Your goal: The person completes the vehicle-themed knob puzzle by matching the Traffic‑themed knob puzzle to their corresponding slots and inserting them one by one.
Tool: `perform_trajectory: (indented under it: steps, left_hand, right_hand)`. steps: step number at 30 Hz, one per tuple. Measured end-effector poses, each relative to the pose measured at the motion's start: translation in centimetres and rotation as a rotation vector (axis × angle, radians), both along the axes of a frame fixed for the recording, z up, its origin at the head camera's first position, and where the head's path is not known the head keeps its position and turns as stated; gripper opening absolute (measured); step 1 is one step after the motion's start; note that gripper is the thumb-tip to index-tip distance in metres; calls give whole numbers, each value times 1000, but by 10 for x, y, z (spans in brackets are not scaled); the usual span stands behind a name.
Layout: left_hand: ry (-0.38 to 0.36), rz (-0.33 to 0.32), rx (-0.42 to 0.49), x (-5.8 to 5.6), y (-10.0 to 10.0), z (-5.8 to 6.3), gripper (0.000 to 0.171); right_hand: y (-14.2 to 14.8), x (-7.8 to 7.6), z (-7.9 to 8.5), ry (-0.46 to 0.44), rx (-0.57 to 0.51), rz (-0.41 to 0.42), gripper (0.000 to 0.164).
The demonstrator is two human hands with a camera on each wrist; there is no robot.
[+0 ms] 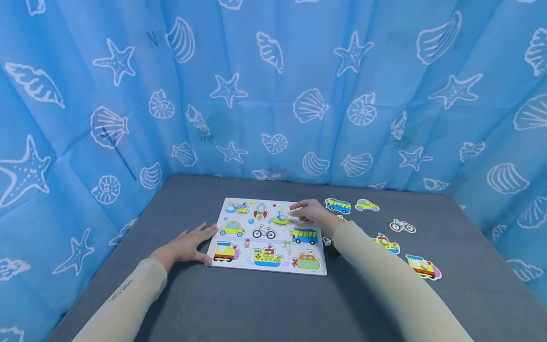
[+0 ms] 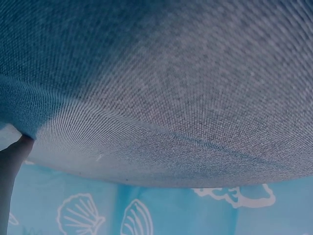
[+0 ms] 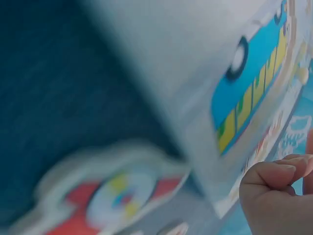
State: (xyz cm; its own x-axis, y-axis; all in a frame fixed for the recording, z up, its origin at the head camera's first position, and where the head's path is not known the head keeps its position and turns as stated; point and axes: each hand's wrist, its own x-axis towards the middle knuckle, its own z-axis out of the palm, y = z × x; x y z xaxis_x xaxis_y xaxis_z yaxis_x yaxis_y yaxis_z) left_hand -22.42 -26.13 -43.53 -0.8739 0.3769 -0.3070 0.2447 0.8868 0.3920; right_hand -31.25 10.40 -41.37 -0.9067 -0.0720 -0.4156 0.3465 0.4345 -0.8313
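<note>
A white puzzle board [image 1: 253, 271] with pictures of vehicles lies on the grey table. My left hand [image 1: 188, 244] rests at its left edge, fingers extended and thumb near the lower left corner. Above the upper right part of the board is my right hand [image 1: 314, 211], fingers bent, with thumb and index finger apart beside the green and yellow flying saucer [image 1: 281, 219]. Nothing shows between them. The right wrist view has the bent fingers [image 3: 274, 176] beyond the printed bus [image 3: 249, 98]. The left wrist view catches only a bit of the hand [image 2: 11, 169].
Right of the board lie loose pieces: a blue bus [image 1: 337, 205], a yellow car [image 1: 367, 205], a bicycle [image 1: 402, 226], a ship [image 1: 388, 244] and a train [image 1: 423, 267]. A red piece [image 1: 326, 241] is partly behind the right arm. A blue shell-print curtain [image 1: 273, 118] surrounds the table.
</note>
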Motion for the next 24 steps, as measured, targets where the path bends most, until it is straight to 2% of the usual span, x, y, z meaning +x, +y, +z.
perform_trajectory:
  steps: [8,17,24]
  left_hand:
    - [17,8,-12,1,0,0,109]
    - [3,17,-11,3,1,1,110]
    - [-7,16,-4,2,2,0,112]
  right_hand:
    - [35,3,10,63,100,28,35]
    - [68,21,28,75,108,53,37]
    - [92,30,30,50,99,83,41]
